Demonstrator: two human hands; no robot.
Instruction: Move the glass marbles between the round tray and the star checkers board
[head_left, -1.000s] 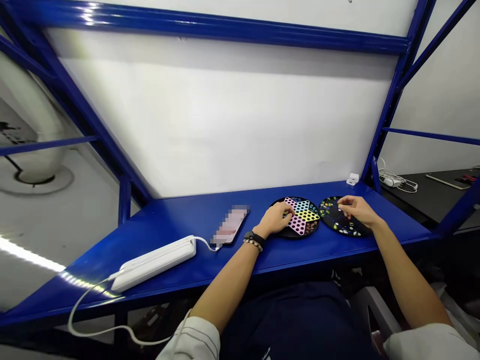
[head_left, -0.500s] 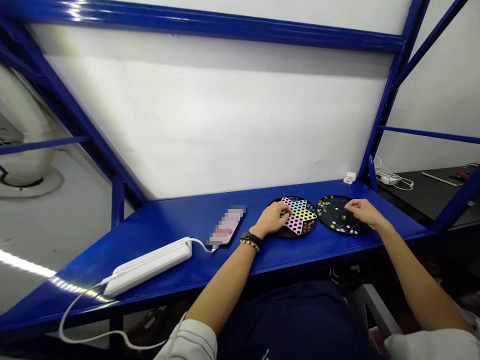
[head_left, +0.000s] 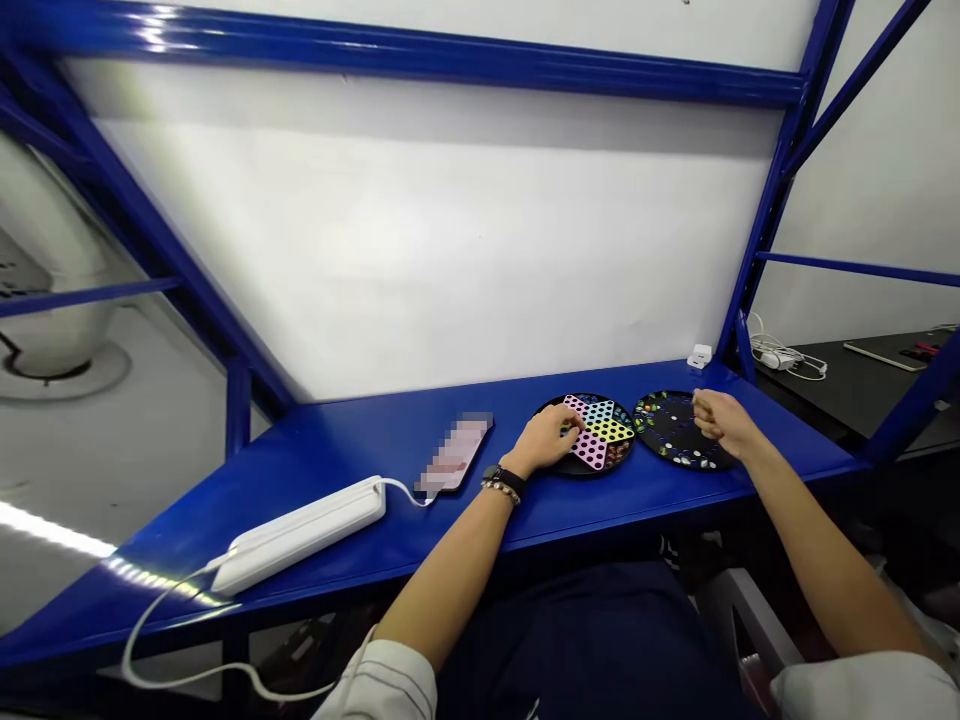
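A round Chinese checkers board (head_left: 616, 457) lies on the blue table, its six-pointed star coloured pink, light blue and yellow with dark holes. My left hand (head_left: 550, 437) rests over the board's left side with fingers bent and the thumb near the index finger; anything between them is hidden. To its right is a round black tray (head_left: 679, 425) with small coloured and white marbles (head_left: 701, 462) scattered mostly around its rim. Above the tray's right part my right hand (head_left: 726, 422) is closed, fingers curled in. What it holds, if anything, cannot be made out.
A phone (head_left: 457, 455) lies left of the board, cabled to a white power strip (head_left: 300, 535) near the front edge. A small white charger (head_left: 700, 356) stands at the back right. Blue frame posts (head_left: 765, 215) border the table; beyond the right one, white cables (head_left: 784, 358) lie on a dark surface.
My right hand has turned and lifted slightly, its fingers now curled in more. A marble seen near the tray's middle no longer shows there. My left hand stays in place.
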